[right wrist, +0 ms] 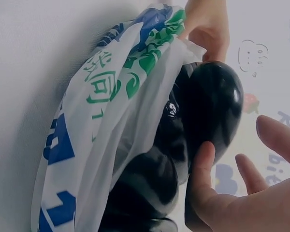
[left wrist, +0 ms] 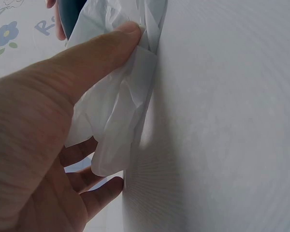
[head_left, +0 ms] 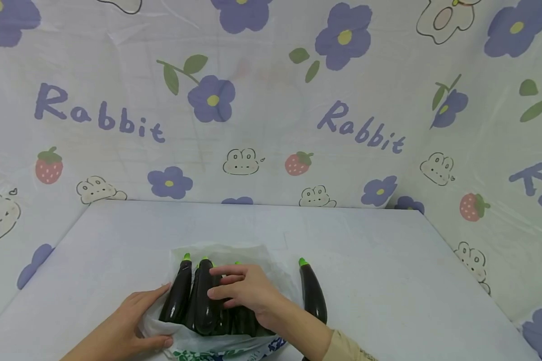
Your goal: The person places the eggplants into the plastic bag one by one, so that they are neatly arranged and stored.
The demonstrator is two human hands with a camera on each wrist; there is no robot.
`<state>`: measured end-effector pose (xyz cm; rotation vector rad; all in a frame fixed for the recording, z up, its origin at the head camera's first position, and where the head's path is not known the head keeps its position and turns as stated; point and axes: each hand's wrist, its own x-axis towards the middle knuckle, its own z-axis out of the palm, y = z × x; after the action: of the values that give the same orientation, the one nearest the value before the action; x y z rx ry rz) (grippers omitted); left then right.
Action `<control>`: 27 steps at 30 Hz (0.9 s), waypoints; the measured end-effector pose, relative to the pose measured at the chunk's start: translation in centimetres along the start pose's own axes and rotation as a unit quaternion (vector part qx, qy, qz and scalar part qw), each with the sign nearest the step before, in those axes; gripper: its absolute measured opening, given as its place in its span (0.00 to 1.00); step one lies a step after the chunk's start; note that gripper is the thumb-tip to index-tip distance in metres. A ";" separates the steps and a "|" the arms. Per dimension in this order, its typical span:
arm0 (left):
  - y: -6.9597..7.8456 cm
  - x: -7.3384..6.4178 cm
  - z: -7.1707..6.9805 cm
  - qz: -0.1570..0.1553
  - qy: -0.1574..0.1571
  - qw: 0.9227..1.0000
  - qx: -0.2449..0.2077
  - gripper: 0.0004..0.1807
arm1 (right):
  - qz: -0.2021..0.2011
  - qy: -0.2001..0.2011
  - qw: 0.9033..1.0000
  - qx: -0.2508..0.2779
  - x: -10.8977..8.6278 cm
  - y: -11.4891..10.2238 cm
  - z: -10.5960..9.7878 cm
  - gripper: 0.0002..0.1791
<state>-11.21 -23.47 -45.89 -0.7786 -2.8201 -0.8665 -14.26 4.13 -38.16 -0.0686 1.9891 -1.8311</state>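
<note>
A white plastic bag (head_left: 226, 346) with green and blue print lies with its mouth spread, and several dark eggplants with green stem ends fill it. At the bag's left side, my left hand (head_left: 122, 323) holds it, thumb (left wrist: 94, 63) on the front and fingers behind the thin plastic. Above the contents reaches my right hand (head_left: 248, 291), fingers apart, beside an eggplant (head_left: 204, 306) lying on top. The right wrist view shows a fingertip (right wrist: 205, 152) right at this eggplant's (right wrist: 217, 96) side. One eggplant (head_left: 313, 293) lies outside, right of the bag, partly hidden by my right forearm.
The bag rests near the front of a white-covered table (head_left: 388, 276). Behind and beside the table hangs a pale cloth (head_left: 271, 125) printed with purple flowers, rabbits and strawberries.
</note>
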 end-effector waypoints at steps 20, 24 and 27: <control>-0.4 -0.1 0.3 0.023 0.034 0.999 0.023 0.51 | -0.043 0.051 0.993 0.098 -5.8 -0.9 -9.3 0.27; -0.3 -0.1 0.4 0.015 0.030 0.999 0.020 0.52 | -0.041 0.118 0.988 0.095 -6.8 0.4 -11.9 0.25; -0.3 -0.1 0.4 0.011 0.024 0.999 0.018 0.52 | -0.034 0.153 0.983 0.096 -7.3 1.3 -13.4 0.25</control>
<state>-11.27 -23.53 -46.40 -0.7708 -2.7719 -0.8182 -11.93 19.24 -36.98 0.2177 2.0143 -2.1778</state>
